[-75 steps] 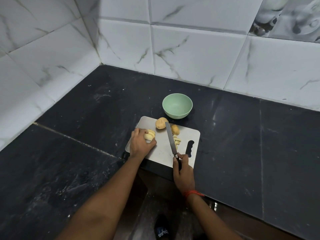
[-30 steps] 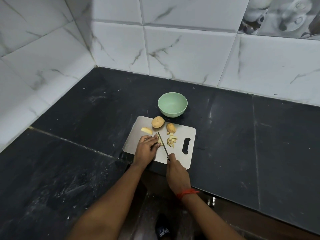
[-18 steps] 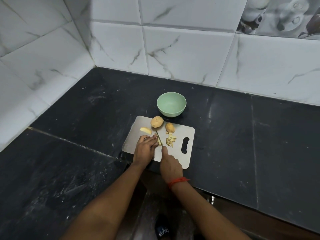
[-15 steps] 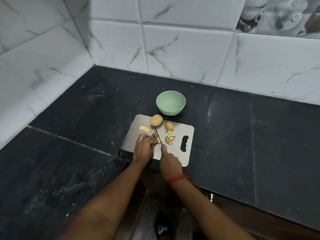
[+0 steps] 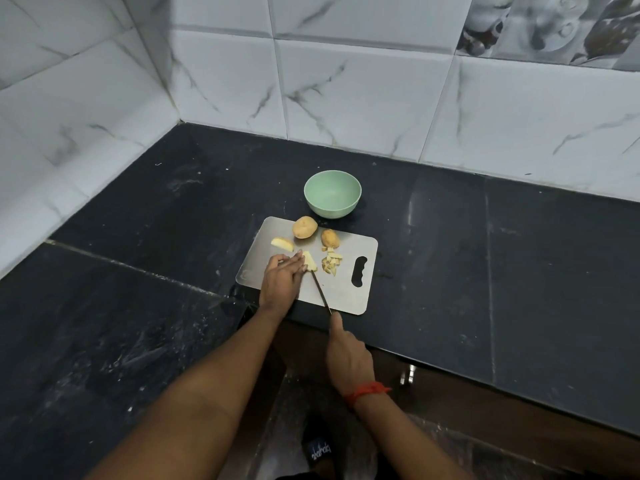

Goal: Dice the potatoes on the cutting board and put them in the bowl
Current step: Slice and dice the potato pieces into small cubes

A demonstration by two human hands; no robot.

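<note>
- The potato piece (image 5: pixel 310 260) being cut lies flat side down near the middle of the cutting board (image 5: pixel 346 292). It looks firm and light, and its wet cut faces are likely slick, so it is best pinned from above, well back from the blade.
- The left hand (image 5: pixel 282 278) does this, with its fingers (image 5: pixel 300 262) laid nearly straight across the piece and pressing it down.
- The right hand (image 5: pixel 348 355) is wrapped round the handle of the knife (image 5: pixel 321 292). The tip is at the piece, right beside the left fingertips, which is the risky spot.
- Diced bits (image 5: pixel 331 263) sit just right of the blade. A wedge (image 5: pixel 282 244) lies to the left, and a whole potato (image 5: pixel 304 227) and a smaller potato (image 5: pixel 330 238) wait at the far edge. Both are round and could roll.
- The green bowl (image 5: pixel 332 192) stands on the dark counter (image 5: pixel 485 254) just beyond the board. I can see no pieces in it, and the two potatoes lie between it and the dice.
</note>
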